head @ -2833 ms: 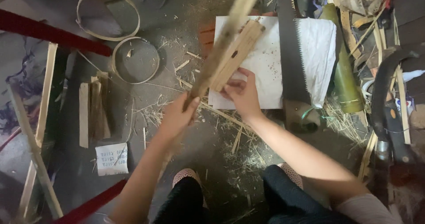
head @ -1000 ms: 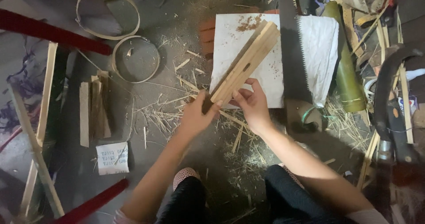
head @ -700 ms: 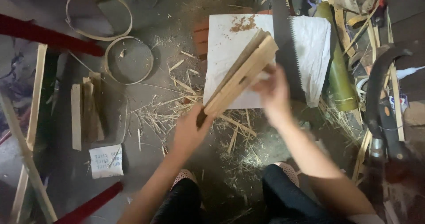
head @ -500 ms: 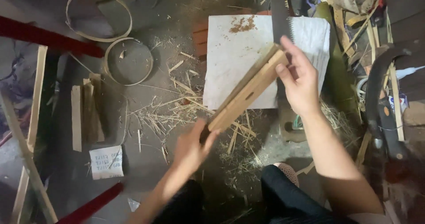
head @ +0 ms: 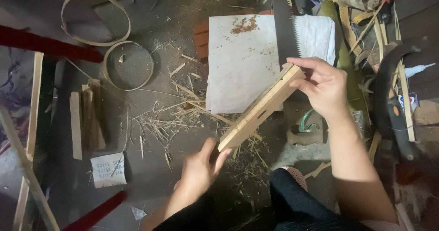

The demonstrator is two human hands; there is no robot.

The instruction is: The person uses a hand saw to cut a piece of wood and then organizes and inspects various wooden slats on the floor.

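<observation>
A bundle of flat bamboo slats [head: 259, 108] is held diagonally above the floor. My right hand [head: 323, 88] grips its upper far end. My left hand [head: 201, 170] holds the lower near end with fingers and thumb. Under the bundle lies a white sheet [head: 242, 62] with brown dust on it. A long dark saw [head: 284, 25] rests across that sheet, teeth facing right, just beyond my right hand.
Two bamboo hoops [head: 127, 66] lie at the upper left. Short slats [head: 87, 119] and a small printed paper pad [head: 108, 169] lie left. Straw shavings [head: 169, 121] litter the floor. A green bamboo tube [head: 347, 62] and tools clutter the right side. A red bar [head: 50, 48] crosses the left.
The bundle swung down from upright to a low diagonal. My right hand slid from its lower middle to the upper end, and my left hand dropped to the lower end.
</observation>
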